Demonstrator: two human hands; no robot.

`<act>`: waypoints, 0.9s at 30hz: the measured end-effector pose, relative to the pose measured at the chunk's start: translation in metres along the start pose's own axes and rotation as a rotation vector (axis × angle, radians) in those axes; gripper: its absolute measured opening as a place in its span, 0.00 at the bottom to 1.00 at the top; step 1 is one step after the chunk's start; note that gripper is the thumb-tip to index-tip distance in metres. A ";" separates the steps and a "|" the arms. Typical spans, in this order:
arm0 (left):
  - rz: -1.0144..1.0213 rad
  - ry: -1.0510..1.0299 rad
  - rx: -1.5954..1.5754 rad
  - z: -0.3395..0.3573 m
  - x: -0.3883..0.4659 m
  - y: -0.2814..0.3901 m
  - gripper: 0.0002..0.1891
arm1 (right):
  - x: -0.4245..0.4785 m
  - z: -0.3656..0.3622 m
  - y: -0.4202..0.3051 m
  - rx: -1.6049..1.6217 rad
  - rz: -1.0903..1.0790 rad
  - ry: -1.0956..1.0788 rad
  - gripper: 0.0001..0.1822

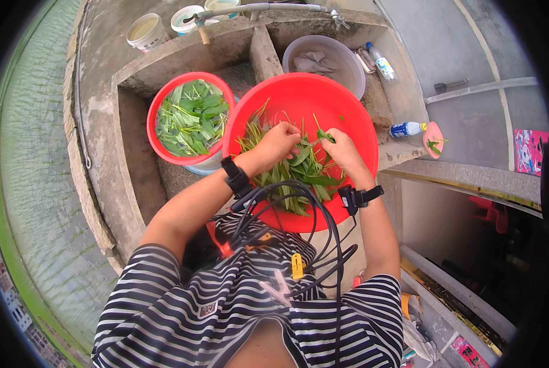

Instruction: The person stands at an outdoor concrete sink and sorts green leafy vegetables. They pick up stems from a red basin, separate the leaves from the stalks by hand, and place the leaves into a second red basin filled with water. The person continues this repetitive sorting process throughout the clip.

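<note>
A large red plastic basin [297,92] sits before me with long-stemmed leafy greens [286,181] inside. My right hand [348,154], over its right side, pinches a green leaf sprig [325,136] between thumb and fingers. Above the stems on the left is my left hand [279,143], its fingers curled towards the thumb; whether it holds a stem cannot be told. Left of the basin, a smaller red-rimmed tub [152,124] contains loose green leaves and stems [192,117] in water.
Behind, a concrete sink [265,53] holds a translucent basin [359,85] with cloth in water. A pipe with a tap [338,20] crosses its back wall. Bottles [384,68] and a pink dish [433,149] line the right. Black cables [334,230] hang between my arms.
</note>
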State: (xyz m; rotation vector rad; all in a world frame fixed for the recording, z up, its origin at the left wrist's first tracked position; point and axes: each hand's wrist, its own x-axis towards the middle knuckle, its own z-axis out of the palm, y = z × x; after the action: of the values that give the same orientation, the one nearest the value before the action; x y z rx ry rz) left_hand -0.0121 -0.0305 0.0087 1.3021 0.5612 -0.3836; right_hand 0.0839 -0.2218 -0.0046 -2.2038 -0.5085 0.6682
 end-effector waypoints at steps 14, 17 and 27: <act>0.281 -0.093 0.145 -0.008 0.001 -0.003 0.13 | -0.006 -0.027 -0.038 0.258 0.168 -0.339 0.09; 0.431 -0.112 0.063 0.007 0.003 -0.004 0.14 | -0.005 -0.032 -0.050 0.194 0.069 -0.392 0.10; 0.211 -0.031 -0.175 -0.015 -0.004 0.005 0.09 | -0.011 -0.030 -0.050 0.215 0.174 -0.164 0.11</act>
State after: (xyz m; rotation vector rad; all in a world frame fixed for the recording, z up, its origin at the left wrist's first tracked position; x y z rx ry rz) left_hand -0.0155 -0.0149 0.0127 1.1713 0.4163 -0.1760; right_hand 0.0865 -0.2131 0.0541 -2.0149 -0.3122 0.9568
